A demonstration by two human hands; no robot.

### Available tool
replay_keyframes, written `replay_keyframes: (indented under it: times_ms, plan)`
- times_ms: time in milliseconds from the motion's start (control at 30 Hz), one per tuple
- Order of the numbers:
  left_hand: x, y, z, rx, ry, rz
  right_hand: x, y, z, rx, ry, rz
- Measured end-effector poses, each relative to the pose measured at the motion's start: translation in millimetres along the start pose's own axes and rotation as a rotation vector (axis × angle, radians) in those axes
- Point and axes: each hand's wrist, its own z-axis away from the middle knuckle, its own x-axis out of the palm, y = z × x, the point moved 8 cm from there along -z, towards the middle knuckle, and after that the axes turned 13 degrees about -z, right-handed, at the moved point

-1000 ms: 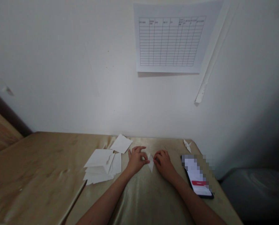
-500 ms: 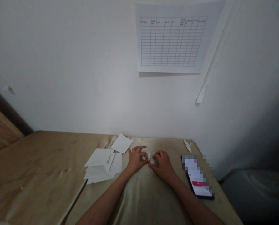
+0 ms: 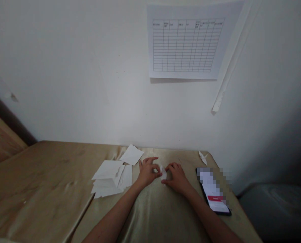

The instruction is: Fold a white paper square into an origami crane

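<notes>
Between my two hands is a small white piece of folded paper (image 3: 163, 172), held just over the cloth-covered surface. My left hand (image 3: 148, 172) pinches its left side between thumb and index finger, the other fingers raised and curved. From the right, my right hand (image 3: 176, 178) grips the paper with the thumb at its lower edge and the fingertips at its upper right. Its exact fold is too small and blurred to make out.
Several white paper sheets (image 3: 106, 170) lie in a loose pile to the left, with another square sheet (image 3: 132, 155) behind. A folded paper bird (image 3: 203, 158) and a lit phone (image 3: 215, 195) lie to the right. A wall (image 3: 89, 84) with a printed table sheet (image 3: 183, 44) rises behind.
My right thumb and fingertips have spread a little farther apart on the paper, and more of the paper shows. My left hand keeps its pinch in nearly the same place.
</notes>
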Motion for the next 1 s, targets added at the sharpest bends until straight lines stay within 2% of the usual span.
replay_keyframes:
  times_ms: [167,367,500,733,1000]
  plan:
    - [-1.3,2,1,0.004,0.014,0.005,-2,1,5,-0.029,-0.011,-0.049]
    - [-3.8,0,1,-0.031,0.060,0.039,-9,4,6,-0.012,0.125,-0.102]
    - [-1.9,1,1,-0.041,0.073,0.042,-12,-2,4,-0.068,0.161,-0.111]
    - [-1.6,14,6,0.046,0.077,0.034,-14,-11,3,-0.144,0.208,-0.166]
    - [-4.4,24,8,0.081,0.089,0.017,-18,-15,1,-0.180,0.257,-0.219]
